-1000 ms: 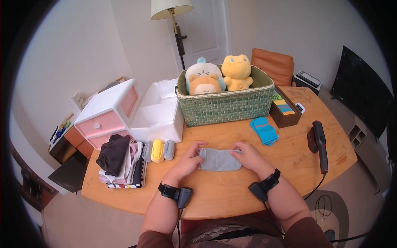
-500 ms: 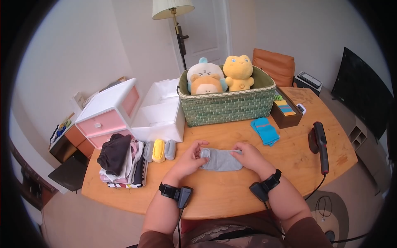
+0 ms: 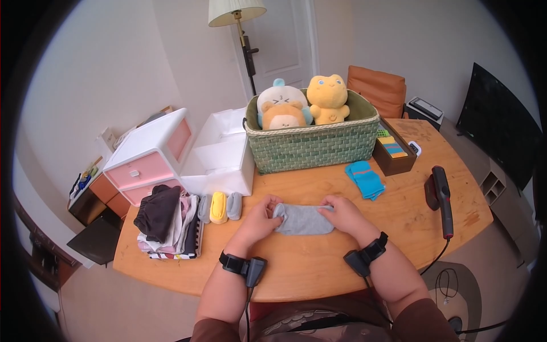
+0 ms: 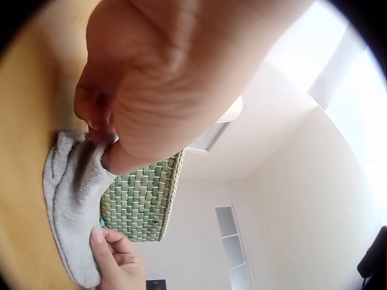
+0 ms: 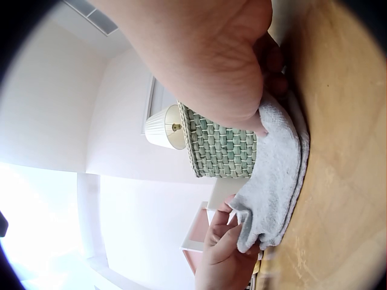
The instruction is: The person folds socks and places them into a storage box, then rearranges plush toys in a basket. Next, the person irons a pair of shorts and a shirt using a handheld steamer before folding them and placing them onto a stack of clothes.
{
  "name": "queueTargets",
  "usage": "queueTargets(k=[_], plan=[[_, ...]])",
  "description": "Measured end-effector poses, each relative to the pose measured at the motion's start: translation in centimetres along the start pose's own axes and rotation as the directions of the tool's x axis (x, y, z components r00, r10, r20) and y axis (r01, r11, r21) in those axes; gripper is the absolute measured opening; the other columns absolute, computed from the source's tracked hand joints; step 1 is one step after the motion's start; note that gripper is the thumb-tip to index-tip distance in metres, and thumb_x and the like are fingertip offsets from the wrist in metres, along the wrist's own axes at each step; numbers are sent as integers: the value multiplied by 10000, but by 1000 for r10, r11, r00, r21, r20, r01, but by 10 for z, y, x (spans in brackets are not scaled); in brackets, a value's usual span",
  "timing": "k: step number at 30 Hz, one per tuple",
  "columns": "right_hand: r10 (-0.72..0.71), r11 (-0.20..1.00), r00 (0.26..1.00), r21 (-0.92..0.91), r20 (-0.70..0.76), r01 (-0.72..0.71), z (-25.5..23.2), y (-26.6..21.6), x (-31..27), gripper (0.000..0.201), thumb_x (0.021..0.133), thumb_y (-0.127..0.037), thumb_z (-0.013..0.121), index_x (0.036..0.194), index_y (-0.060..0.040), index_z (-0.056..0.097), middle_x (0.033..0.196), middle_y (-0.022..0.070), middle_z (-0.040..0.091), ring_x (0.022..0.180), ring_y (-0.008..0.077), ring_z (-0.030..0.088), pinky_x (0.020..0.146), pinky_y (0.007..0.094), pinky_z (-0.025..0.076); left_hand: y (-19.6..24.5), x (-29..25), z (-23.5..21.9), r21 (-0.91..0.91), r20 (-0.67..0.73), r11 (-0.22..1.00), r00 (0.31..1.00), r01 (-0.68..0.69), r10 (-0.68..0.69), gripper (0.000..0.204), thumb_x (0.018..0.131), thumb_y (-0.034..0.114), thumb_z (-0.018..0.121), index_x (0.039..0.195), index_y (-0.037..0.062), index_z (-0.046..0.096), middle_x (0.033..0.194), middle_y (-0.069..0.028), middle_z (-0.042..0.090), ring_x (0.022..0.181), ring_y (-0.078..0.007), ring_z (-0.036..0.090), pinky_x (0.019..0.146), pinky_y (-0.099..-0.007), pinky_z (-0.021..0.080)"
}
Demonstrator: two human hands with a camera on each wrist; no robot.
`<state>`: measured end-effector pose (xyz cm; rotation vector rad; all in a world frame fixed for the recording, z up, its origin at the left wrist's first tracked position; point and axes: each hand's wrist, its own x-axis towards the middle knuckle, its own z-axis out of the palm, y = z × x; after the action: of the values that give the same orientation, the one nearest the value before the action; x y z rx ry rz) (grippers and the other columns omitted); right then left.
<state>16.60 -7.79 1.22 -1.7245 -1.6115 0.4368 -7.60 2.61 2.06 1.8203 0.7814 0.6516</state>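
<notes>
the left hand has its grip pinching the left end of a gray sock. the right hand pinches the right end. the sock is on the wooden tabletop, near side of the green woven basket.

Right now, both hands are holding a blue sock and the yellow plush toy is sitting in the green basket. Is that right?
Blue is wrong: the head view shows the left hand and right hand holding a gray sock, while the yellow plush toy sits in the green woven basket.
</notes>
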Motion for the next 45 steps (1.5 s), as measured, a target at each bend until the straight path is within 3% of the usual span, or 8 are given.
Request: queueTargets(k=[6,12,17,23,29,35,38,45], plan=[[4,1000,1000,11,13,-4,0,2,1,252,874,-265,679,993,-43,666,906,188,691,866,353,657,750,419,511,0,0,-3,-124,-32,992,999,37,-42,384,820,-31,673,1172,31,532,930,-29,593,798,-99,592,683,-245,497],[-19,1000,1000,1,-3,19,-1,1,-1,248,868,-246,681,997,-34,660,922,187,688,879,353,655,758,416,511,9,-2,2,113,-26,994,1000,6,-3,357,835,11,692,1152,30,531,925,-26,547,739,-90,544,656,-243,481],[-36,999,999,25,-12,36,0,0,0,231,855,-183,697,998,-4,666,971,186,678,925,322,656,797,382,512,20,-5,5,172,-250,980,958,-102,144,300,834,174,771,1016,34,577,898,-50,537,713,-126,517,648,-271,475],[-35,999,999,35,-12,35,1,-2,1,192,856,-169,686,980,-26,654,979,170,682,923,337,654,780,403,516,19,-9,7,398,-65,900,973,-179,222,286,801,240,788,793,35,590,868,-106,539,758,-225,547,687,-327,475],[16,1000,1000,17,17,-16,-3,-7,-1,206,853,-183,693,987,-31,660,975,166,682,921,326,659,781,396,519,9,-6,1,306,-45,941,985,-145,167,245,786,181,759,730,33,571,850,-114,554,765,-254,561,688,-343,478],[7,999,999,39,34,-9,-2,-3,-1,219,847,-183,701,995,-27,658,980,165,681,927,315,660,794,391,522,32,-14,3,484,-32,874,996,-54,80,314,764,185,772,942,5,586,902,-156,592,829,-301,591,740,-382,492],[-12,999,1000,35,6,12,2,1,0,207,835,-154,728,984,-25,667,904,123,631,843,255,629,742,343,505,10,-10,6,382,-115,918,981,-103,158,460,764,233,777,1080,-26,566,941,-198,612,903,-339,610,794,-413,495],[-33,997,997,-76,-63,28,1,0,-1,234,817,-191,751,972,-36,668,921,118,605,857,255,632,729,348,508,19,-11,0,570,-34,822,999,2,22,474,763,274,780,1058,-51,600,989,-247,615,952,-390,602,837,-417,492]])
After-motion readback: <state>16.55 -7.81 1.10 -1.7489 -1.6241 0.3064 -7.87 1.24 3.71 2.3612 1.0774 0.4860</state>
